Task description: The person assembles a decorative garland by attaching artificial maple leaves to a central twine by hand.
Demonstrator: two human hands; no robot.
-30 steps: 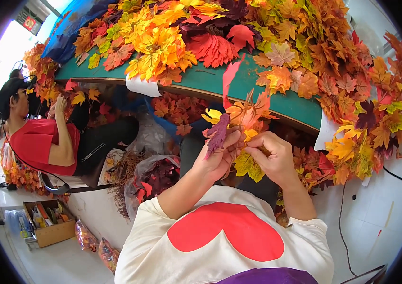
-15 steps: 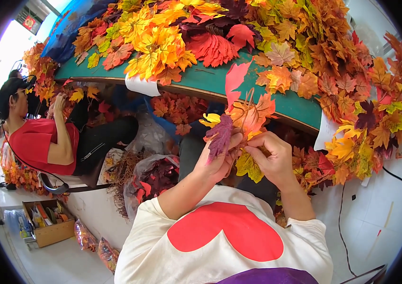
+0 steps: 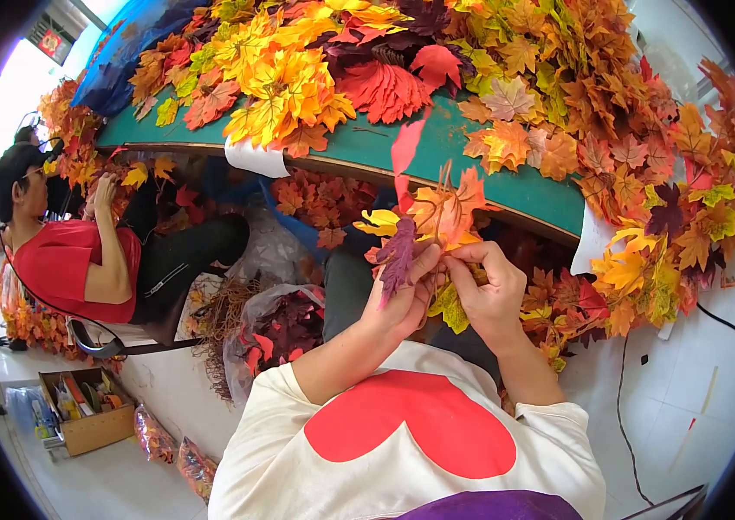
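Note:
Both my hands meet in front of my chest, just short of the green table's edge. My left hand (image 3: 406,299) is closed round a bunch of artificial maple leaves. In that bunch show a purple leaf (image 3: 398,260), an orange leaf (image 3: 454,212), a yellow leaf (image 3: 379,223) and a long red piece (image 3: 404,156) sticking up. A yellow-green leaf (image 3: 449,308) hangs below, between the hands. My right hand (image 3: 487,286) pinches at the base of the bunch with thumb and forefinger; the small part between them is too hidden to name.
Heaps of coloured leaves (image 3: 289,78) cover much of the green table (image 3: 341,139). Beside my knee stands a clear bag of red and purple leaves (image 3: 276,325). A co-worker in red (image 3: 81,264) sits at the left. A cardboard box (image 3: 94,425) and a black cable (image 3: 621,407) are on the floor.
The bunch has turned a little, with the long red piece shifting left and its yellow-green leaf showing less. My right fingers have moved in closer to the stems.

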